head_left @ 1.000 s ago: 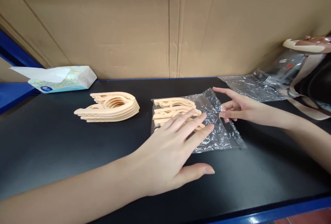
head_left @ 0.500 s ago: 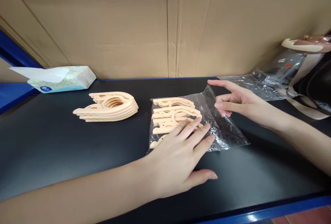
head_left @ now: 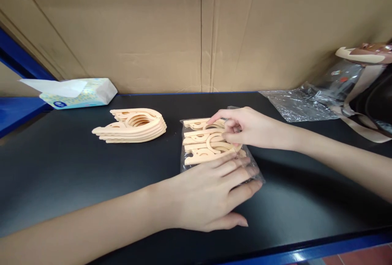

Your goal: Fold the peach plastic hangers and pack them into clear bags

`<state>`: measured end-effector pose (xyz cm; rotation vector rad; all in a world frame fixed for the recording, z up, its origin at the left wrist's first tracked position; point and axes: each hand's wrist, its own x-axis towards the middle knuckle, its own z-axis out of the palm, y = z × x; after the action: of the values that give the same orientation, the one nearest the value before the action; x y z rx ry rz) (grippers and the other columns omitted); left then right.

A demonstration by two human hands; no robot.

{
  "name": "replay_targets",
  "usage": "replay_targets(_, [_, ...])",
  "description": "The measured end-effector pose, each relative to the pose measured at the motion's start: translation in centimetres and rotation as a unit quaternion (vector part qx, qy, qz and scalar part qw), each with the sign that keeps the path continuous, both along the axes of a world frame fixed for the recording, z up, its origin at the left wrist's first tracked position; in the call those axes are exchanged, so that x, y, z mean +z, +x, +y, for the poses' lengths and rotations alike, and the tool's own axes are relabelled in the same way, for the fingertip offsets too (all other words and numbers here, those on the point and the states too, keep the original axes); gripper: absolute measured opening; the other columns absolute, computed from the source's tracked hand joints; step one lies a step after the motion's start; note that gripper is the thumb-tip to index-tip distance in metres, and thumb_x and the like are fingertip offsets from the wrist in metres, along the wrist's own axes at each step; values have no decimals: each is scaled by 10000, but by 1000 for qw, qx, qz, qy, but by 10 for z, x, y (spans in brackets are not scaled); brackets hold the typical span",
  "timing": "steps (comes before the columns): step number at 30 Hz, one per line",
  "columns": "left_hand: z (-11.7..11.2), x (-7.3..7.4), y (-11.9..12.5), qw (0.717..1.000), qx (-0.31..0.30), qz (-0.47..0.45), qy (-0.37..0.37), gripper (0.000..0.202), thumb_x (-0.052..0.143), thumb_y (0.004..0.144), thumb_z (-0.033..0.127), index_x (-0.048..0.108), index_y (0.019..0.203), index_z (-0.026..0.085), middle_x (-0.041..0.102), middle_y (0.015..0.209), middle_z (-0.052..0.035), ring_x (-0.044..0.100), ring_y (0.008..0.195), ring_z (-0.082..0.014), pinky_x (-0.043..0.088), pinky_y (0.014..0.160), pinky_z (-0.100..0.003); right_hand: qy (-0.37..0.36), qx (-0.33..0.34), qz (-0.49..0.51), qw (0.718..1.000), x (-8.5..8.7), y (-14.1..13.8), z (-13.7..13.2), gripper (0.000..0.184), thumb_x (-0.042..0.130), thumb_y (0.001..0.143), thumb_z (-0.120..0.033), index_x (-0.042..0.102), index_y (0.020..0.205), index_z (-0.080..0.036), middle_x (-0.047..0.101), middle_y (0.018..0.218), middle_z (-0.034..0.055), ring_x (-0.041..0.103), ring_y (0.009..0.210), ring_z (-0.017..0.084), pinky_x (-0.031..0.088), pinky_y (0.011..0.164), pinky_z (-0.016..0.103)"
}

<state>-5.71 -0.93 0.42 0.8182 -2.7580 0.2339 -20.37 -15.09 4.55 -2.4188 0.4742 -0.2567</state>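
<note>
A clear plastic bag [head_left: 187, 159] with several peach folding hangers [head_left: 200, 141] inside lies at the middle of the black tabletop [head_left: 76, 167]. My left hand [head_left: 211, 193] lies flat on the bag's near edge, fingers stretched out and pressing the film down. My right hand [head_left: 245, 128] rests on top of the bag over the hangers, with the folded-over flap under it; the index finger is extended and the other fingers are curled. A loose stack of the same peach hangers [head_left: 133, 125] sits to the left.
A tissue pack [head_left: 78, 92] lies at the back left. More clear plastic bags [head_left: 298, 105] and a dark bag with beige straps [head_left: 367, 101] sit at the right. A cardboard wall [head_left: 199, 28] closes the back. The table's blue edge [head_left: 306, 252] runs along the front.
My right hand has swept left, folding the bag's open flap over the hangers. My left hand has slid back to the bag's near edge.
</note>
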Motion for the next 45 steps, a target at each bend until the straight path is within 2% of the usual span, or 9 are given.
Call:
replay_targets(5, [9,5,3,987,-48,69,-138,201,538,1001,181,716,1091,160,741,1096,-9,644,964,-160,503,833,-282,-7,29,-27,999,-6,0,5,406,537,833,-57,608,1222,-149,419,547,-123,390,513,89,360,548,242])
replay_targets(9, [8,3,3,972,57,111,-200,226,511,1014,145,670,1173,172,747,1097,3,629,929,-165,469,775,-289,-2,39,-63,997,-15,-3,3,389,533,854,-73,609,1228,-153,412,571,-116,382,520,85,349,535,235])
replay_targets(12, [4,-1,2,969,121,111,-185,252,448,1038,127,666,1161,148,749,1083,-14,635,875,-165,465,809,-305,-25,42,-75,996,-20,-4,2,373,539,871,-97,610,1234,-149,450,592,-106,408,529,85,357,544,239])
replay_targets(18, [-1,-6,3,973,80,126,-178,213,524,988,61,723,942,118,754,1007,-55,677,1012,-180,493,975,-310,-18,69,-83,994,-21,-6,0,399,465,929,-118,581,1308,-157,455,587,-95,412,526,97,365,530,245])
replay_targets(25, [2,-4,5,974,49,150,-164,131,615,950,74,738,962,118,774,924,-32,723,916,-171,564,882,-300,6,49,-127,991,-23,-9,-6,272,580,918,-190,619,1185,-213,636,887,3,587,772,147,513,704,303])
replay_targets(35, [2,-2,4,976,53,154,-147,266,535,1031,259,737,910,136,753,824,-25,706,817,-144,582,903,-268,-40,77,-129,988,-31,-7,-10,336,697,907,-387,651,1191,-215,641,964,39,581,948,198,482,830,346])
replay_targets(37, [1,-2,4,976,62,161,-129,253,517,1035,215,727,919,135,743,820,-22,693,810,-146,570,893,-271,-78,73,-115,988,-29,-7,-9,322,689,913,-385,648,1191,-227,656,1006,48,579,979,216,460,870,377])
replay_targets(41, [1,-4,5,983,80,145,-82,174,529,990,95,694,1041,119,732,915,-31,654,850,-183,529,884,-320,-156,20,-91,983,-26,-7,-7,375,732,868,-439,640,1184,-261,630,1160,69,557,1096,268,400,982,469])
replay_targets(45, [1,-6,5,979,145,140,-30,204,523,992,196,648,1145,146,699,1136,-61,621,1023,-226,499,915,-356,-152,-1,-108,982,-29,-7,-7,395,722,863,-409,599,1211,-268,574,1244,93,533,1197,290,413,1040,510])
